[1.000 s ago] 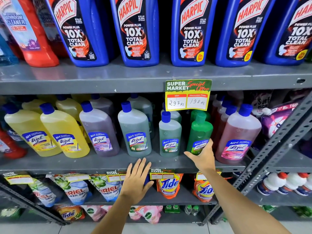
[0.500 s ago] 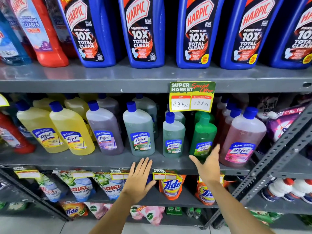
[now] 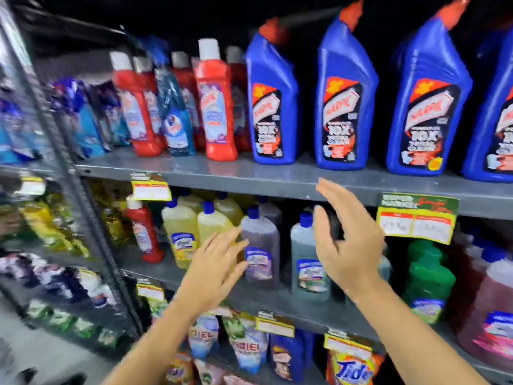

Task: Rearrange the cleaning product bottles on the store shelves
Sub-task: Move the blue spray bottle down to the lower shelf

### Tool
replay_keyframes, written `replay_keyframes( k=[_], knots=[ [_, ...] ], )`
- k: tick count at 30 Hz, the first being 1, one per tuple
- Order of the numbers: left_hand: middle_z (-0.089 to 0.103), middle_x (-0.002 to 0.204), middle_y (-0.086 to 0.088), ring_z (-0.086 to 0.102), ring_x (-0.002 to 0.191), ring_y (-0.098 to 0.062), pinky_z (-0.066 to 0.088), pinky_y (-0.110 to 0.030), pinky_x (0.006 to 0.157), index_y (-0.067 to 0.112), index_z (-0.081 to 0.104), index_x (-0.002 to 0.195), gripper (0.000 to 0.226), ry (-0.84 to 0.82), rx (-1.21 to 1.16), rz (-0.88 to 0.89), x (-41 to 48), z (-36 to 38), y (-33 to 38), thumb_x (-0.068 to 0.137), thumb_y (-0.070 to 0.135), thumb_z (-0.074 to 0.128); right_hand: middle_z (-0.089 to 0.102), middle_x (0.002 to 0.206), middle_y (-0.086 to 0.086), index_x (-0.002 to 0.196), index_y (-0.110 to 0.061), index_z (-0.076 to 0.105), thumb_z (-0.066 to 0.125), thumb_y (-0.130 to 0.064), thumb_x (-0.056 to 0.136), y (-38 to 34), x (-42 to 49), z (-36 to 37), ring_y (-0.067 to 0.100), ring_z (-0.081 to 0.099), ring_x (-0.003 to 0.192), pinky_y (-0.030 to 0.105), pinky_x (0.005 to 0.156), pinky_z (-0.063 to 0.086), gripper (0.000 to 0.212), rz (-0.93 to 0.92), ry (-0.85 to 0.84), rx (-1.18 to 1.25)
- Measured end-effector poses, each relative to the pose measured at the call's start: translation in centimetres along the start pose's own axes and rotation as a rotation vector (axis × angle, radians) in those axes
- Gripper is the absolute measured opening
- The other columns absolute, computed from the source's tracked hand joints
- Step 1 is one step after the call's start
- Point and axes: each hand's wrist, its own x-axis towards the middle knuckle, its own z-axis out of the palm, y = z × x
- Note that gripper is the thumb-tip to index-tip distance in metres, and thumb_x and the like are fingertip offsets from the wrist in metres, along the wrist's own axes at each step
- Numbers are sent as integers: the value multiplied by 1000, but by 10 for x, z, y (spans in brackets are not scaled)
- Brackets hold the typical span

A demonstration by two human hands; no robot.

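Observation:
The view is blurred. On the upper shelf (image 3: 277, 177) stand blue Harpic bottles (image 3: 273, 107) and, to their left, red cleaner bottles (image 3: 216, 107). The middle shelf carries yellow bottles (image 3: 180, 232), a purple bottle (image 3: 261, 245), a grey-green bottle (image 3: 306, 259), a green bottle (image 3: 427, 273) and a pink bottle (image 3: 488, 307). My left hand (image 3: 213, 270) is open, fingers spread, in front of the yellow and purple bottles. My right hand (image 3: 344, 243) is open and raised in front of the grey-green bottle, fingertips near the upper shelf's edge. Neither hand holds anything.
A slanted metal upright (image 3: 83, 218) divides this rack from the one on the left, which holds pouches. Price tags (image 3: 416, 218) hang from the shelf edges. Detergent pouches (image 3: 249, 348) and a Tide pack (image 3: 352, 370) fill the bottom shelf.
The view has swung up and to the left. Both hands have risen from the middle shelf's edge to in front of the bottles. The right hand is away from the green bottle.

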Motion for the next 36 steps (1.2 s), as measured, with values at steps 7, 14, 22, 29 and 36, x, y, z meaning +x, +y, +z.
replay_keyframes(
  k=[7,14,22,29,36],
  knots=[
    [46,145,-16,49,124,-34,39,-46,101,3,59,125,45,78,222,-122,2,-92,-88,98,36,44,70,124,2,118,-11,69,57,-24,88,-48,74,117,16,64,115,24,91,46,34,-146,-142,7],
    [39,153,-7,34,140,-23,30,-43,111,12,45,144,56,134,366,-267,51,-155,-182,101,47,35,61,125,6,122,-8,58,51,-23,93,-59,140,234,27,56,115,39,85,50,34,-175,-547,-60],
    [40,152,-4,28,144,-22,29,-49,113,14,49,142,67,42,349,-302,65,-145,-267,102,58,17,60,121,11,117,-5,60,51,-25,91,-57,182,292,33,61,105,45,85,52,34,-105,-589,-42],
    [40,151,1,15,148,-13,20,-51,115,16,51,141,60,98,239,-243,53,-141,-305,102,49,19,63,119,9,118,-10,62,58,-25,87,-55,189,317,32,60,108,43,90,48,35,-12,-564,-70],
    [54,141,-5,40,137,-17,33,-39,109,13,56,136,56,89,94,-143,44,-130,-321,102,45,27,58,123,10,125,-10,58,59,-25,86,-64,188,345,32,58,110,43,93,47,41,97,-438,-191]
  ],
)
